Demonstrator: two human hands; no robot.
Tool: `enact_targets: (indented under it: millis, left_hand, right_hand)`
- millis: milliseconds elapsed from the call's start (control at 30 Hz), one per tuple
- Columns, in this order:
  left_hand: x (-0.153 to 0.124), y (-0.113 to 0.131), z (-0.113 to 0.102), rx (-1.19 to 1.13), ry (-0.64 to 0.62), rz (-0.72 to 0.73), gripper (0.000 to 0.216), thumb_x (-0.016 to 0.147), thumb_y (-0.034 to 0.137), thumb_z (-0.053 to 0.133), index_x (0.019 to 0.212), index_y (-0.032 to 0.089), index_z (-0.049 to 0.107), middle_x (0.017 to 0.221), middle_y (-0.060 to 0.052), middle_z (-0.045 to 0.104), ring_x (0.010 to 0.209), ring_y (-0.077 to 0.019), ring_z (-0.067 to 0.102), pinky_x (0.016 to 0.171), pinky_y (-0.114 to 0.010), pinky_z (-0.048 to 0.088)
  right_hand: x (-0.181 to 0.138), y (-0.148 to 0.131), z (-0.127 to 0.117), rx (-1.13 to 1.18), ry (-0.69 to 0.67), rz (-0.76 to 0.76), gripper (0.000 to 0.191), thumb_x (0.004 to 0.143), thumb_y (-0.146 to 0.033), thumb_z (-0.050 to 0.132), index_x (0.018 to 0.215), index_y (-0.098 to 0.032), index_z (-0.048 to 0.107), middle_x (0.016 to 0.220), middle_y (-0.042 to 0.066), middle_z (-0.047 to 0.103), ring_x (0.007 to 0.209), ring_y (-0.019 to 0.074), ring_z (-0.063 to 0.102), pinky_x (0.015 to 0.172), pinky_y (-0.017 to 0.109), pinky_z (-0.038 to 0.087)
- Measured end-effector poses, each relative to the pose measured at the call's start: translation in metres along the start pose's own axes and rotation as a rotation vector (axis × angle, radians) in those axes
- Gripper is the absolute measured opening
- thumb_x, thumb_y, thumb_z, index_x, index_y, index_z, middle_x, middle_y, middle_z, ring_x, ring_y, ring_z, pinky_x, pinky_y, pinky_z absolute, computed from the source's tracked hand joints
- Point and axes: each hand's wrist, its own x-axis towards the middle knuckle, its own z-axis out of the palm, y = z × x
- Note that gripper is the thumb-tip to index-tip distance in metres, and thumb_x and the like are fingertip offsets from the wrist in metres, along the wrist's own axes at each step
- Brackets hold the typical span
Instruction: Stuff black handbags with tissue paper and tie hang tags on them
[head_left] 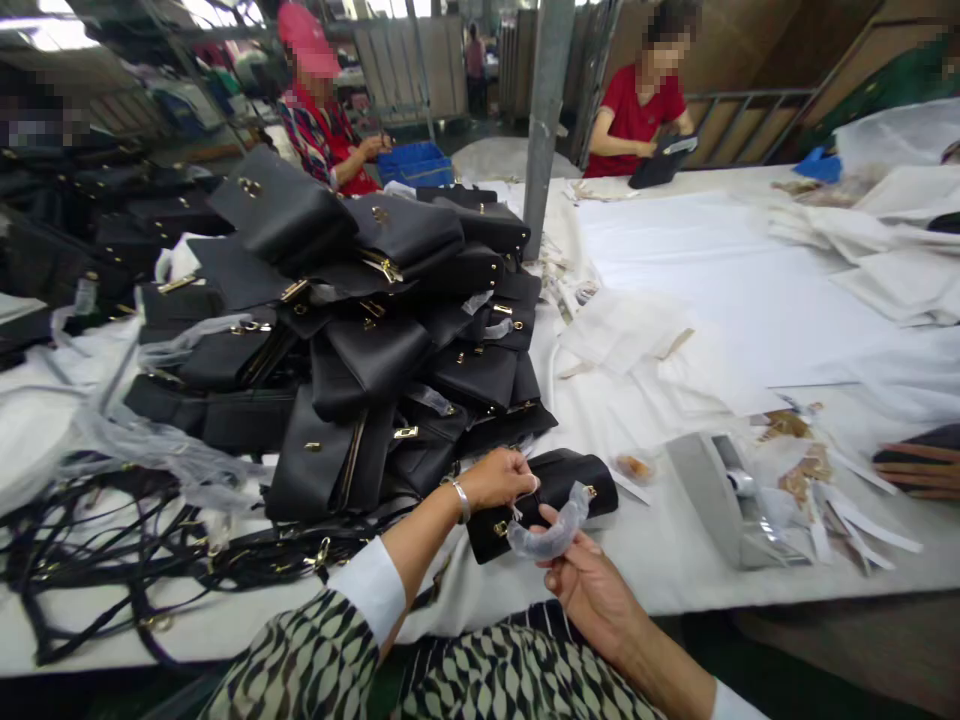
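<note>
A small black handbag (559, 480) lies on the white table in front of me. My left hand (499, 478) is closed in a pinch at the bag's top, on the end of a clear plastic wrap strip (551, 530). My right hand (589, 580) sits just below, fingers curled round the other end of that strip. A silver bangle rings my left wrist. Directly left of the bag rises a big pile of black handbags (360, 330) with gold hardware.
Black straps (112, 560) tangle at the front left. White dust bags (630, 330) and paper scraps (810, 480) lie to the right. A grey post (546, 110) stands mid-table. Two other people work at the far side, one by a blue crate (416, 165).
</note>
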Motion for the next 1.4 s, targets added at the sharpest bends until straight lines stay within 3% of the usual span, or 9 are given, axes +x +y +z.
enact_targets:
  millis: [167,367,533,700,933,1000,1100,1267,1400]
  left_hand:
    - [0.008,0.001,-0.001,0.133,0.000,-0.034,0.013,0.068,0.027,0.059,0.069,0.017,0.051,0.053,0.005,0.050,0.048,-0.0104,0.049,0.044,-0.019,0.033]
    - [-0.007,0.015,-0.001,0.238,0.015,-0.022,0.026,0.066,0.041,0.065,0.072,0.019,0.053,0.058,0.003,0.054,0.052,-0.0125,0.049,0.044,-0.022,0.028]
    - [-0.010,0.011,0.011,0.415,0.146,-0.013,0.035,0.068,0.051,0.065,0.080,0.020,0.055,0.069,0.000,0.060,0.061,-0.0168,0.052,0.051,-0.026,0.030]
    - [-0.014,0.005,0.008,0.438,0.172,0.027,0.037,0.070,0.055,0.065,0.082,0.022,0.057,0.072,0.000,0.062,0.063,-0.0167,0.052,0.053,-0.025,0.028]
    - [-0.038,-0.001,-0.041,0.237,-0.053,0.161,0.011,0.068,0.018,0.067,0.078,0.019,0.063,0.061,0.006,0.054,0.055,-0.0088,0.047,0.051,-0.020,0.029]
    - [-0.041,-0.008,-0.041,0.070,-0.098,0.183,0.007,0.069,0.017,0.065,0.075,0.016,0.062,0.060,0.005,0.054,0.054,-0.0085,0.047,0.050,-0.019,0.032]
    - [-0.041,-0.018,-0.031,-0.070,0.006,0.203,0.006,0.073,0.018,0.062,0.073,0.014,0.059,0.064,0.003,0.054,0.059,-0.0101,0.048,0.056,-0.020,0.038]
    - [-0.044,-0.034,-0.019,0.165,0.248,0.343,0.008,0.077,0.022,0.064,0.083,0.018,0.064,0.086,-0.002,0.059,0.090,-0.0185,0.051,0.085,-0.031,0.039]
    - [-0.051,-0.048,-0.031,0.292,0.154,0.361,0.036,0.077,0.034,0.067,0.111,0.021,0.061,0.107,-0.005,0.060,0.102,-0.0222,0.052,0.092,-0.035,0.040]
  right_hand:
    - [0.017,0.005,0.013,-0.068,0.083,-0.102,0.044,0.061,-0.037,0.081,0.096,-0.016,0.065,0.062,-0.001,0.061,0.046,0.0090,0.049,0.040,0.017,0.027]
    - [0.027,0.020,0.022,-0.445,0.245,-0.388,0.024,0.065,-0.036,0.072,0.069,-0.016,0.060,0.049,0.001,0.059,0.045,0.0154,0.053,0.042,0.023,0.034]
    - [0.031,0.026,0.025,-0.379,0.137,-0.392,0.027,0.070,-0.044,0.070,0.073,-0.019,0.059,0.053,0.001,0.057,0.046,0.0146,0.050,0.042,0.025,0.033]
    - [0.033,0.026,0.026,-0.279,0.187,-0.390,0.034,0.071,-0.051,0.070,0.073,-0.021,0.055,0.054,-0.002,0.049,0.046,0.0123,0.041,0.045,0.026,0.033]
    - [0.029,0.016,0.011,-0.214,-0.075,-0.230,0.035,0.074,-0.046,0.072,0.065,-0.018,0.053,0.065,-0.002,0.051,0.057,0.0112,0.046,0.053,0.024,0.039]
    - [0.032,0.015,0.006,-0.299,-0.117,-0.216,0.034,0.073,-0.048,0.071,0.065,-0.018,0.056,0.063,-0.002,0.053,0.058,0.0119,0.048,0.055,0.025,0.042]
    - [0.040,0.017,0.000,-0.637,-0.129,-0.199,0.039,0.069,-0.054,0.071,0.067,-0.016,0.064,0.064,0.004,0.062,0.059,0.0159,0.055,0.058,0.029,0.045]
    - [0.041,0.025,-0.002,-0.879,-0.081,-0.152,0.047,0.067,-0.062,0.069,0.077,-0.016,0.071,0.072,0.008,0.068,0.066,0.0211,0.061,0.066,0.036,0.052]
    - [0.038,0.023,-0.003,-0.900,-0.160,-0.119,0.051,0.070,-0.062,0.067,0.088,-0.015,0.072,0.081,0.009,0.069,0.074,0.0232,0.063,0.073,0.039,0.053]
